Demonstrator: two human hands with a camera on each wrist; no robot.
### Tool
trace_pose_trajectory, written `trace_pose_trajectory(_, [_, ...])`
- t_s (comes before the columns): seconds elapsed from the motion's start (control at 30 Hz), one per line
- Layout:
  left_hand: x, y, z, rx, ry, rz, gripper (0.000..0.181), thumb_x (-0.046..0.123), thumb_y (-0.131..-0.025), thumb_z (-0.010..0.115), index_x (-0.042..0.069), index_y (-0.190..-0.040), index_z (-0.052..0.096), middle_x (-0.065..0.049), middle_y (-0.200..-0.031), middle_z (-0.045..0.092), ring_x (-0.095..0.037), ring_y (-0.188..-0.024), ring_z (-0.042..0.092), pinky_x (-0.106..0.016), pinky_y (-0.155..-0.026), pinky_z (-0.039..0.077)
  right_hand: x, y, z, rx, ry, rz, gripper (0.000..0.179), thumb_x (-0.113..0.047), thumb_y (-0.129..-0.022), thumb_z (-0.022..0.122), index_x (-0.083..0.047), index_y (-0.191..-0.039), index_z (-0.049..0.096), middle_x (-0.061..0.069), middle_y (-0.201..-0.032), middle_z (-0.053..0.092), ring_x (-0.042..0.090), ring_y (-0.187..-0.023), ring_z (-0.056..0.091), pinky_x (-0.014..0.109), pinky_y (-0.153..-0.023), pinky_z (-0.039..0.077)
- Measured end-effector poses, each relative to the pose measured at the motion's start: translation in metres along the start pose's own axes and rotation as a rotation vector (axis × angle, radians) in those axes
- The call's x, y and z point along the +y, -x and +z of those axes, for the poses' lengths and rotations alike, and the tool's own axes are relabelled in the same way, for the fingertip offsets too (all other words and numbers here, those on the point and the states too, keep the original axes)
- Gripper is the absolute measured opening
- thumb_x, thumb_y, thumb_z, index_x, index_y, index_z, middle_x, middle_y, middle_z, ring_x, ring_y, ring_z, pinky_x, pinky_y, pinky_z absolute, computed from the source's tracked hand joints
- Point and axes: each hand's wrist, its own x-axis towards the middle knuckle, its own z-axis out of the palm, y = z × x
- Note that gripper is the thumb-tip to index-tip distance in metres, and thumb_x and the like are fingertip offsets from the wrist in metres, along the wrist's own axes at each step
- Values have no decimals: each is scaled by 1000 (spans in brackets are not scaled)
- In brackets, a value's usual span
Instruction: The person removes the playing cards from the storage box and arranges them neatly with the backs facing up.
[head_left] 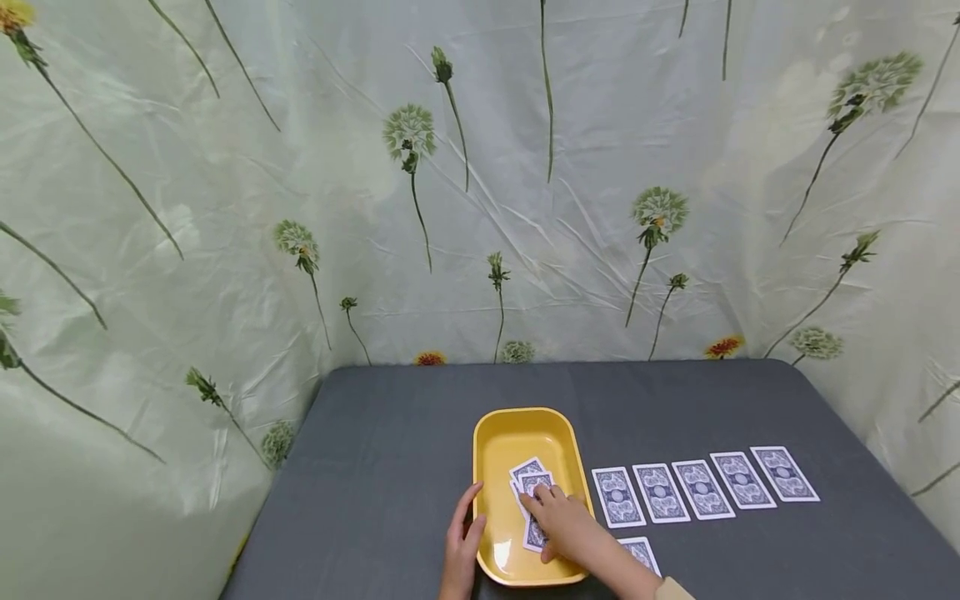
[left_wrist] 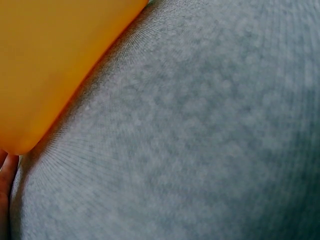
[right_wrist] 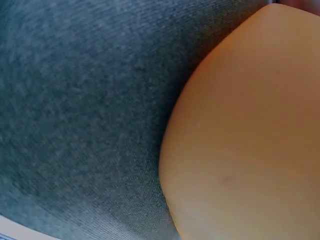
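Note:
A yellow tray (head_left: 525,429) stands on the dark grey table, with several playing cards (head_left: 528,467) overlapping face down inside it. Along its left side, my left hand (head_left: 459,550) touches the rim with fingertips and thumb, and there is space between them. In the left wrist view, fingers (left_wrist: 7,177) lie near a corner of the tray's outer wall (left_wrist: 55,55). My right hand (head_left: 564,523) reaches over the right rim, its fingers on the upper cards. Whether it pinches one is hidden. The right wrist view mostly holds the tray's outer wall (right_wrist: 240,130).
Right of the tray, several face-down cards (head_left: 703,490) form a row on the table (head_left: 390,467). Nearer, another card (head_left: 641,552) lies partly behind my right forearm. A curtain (head_left: 480,225) with dandelion prints hangs behind the table and along its sides.

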Motion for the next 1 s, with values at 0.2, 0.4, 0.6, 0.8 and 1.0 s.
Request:
trace_pose_trajectory(0.2, [2, -1, -1, -5, 5, -92, 39, 17, -91, 50, 14, -130, 48, -9, -139, 43, 15, -115, 35, -5, -94, 26, 1, -6, -1, -11, -3, 53, 91, -45, -38, 85, -2, -112, 53, 9, -93, 46, 20, -80, 45, 31, -57, 45])
trace_pose_trajectory(0.4, [1, -1, -2, -7, -18, -125, 39, 19, -91, 50, 16, -129, 49, -8, -139, 42, 12, -117, 35, -6, -95, 26, 3, -11, -1, -40, -12, 80, 89, -48, -36, 85, -6, -106, 50, 9, -87, 40, 21, -78, 41, 31, -59, 41])
trace_pose_trajectory(0.6, [1, -1, -3, -10, -42, -146, 39, 21, -91, 51, 18, -129, 49, -7, -140, 42, 12, -117, 35, -7, -95, 26, 6, -13, 1, -51, -43, 77, 98, -51, -34, 83, -11, -116, 50, 11, -92, 42, 23, -80, 40, 33, -65, 40])
trace_pose_trajectory(0.8, [0, -1, -3, -10, -35, -98, 38, 18, -92, 49, 15, -129, 49, -8, -139, 43, 14, -117, 34, -5, -95, 24, 2, -9, 5, 74, -53, 49, 91, -47, -33, 82, -16, -114, 53, 12, -99, 44, 25, -80, 42, 31, -51, 44])
trace_pose_trajectory(1.0, [0, -1, -2, -12, -51, -87, 38, 20, -92, 49, 17, -130, 48, -6, -139, 43, 12, -118, 34, -6, -96, 24, -3, -1, 0, 144, -93, -10, 76, -40, -38, 85, -17, -103, 53, 15, -114, 48, 33, -97, 48, 36, -50, 49])
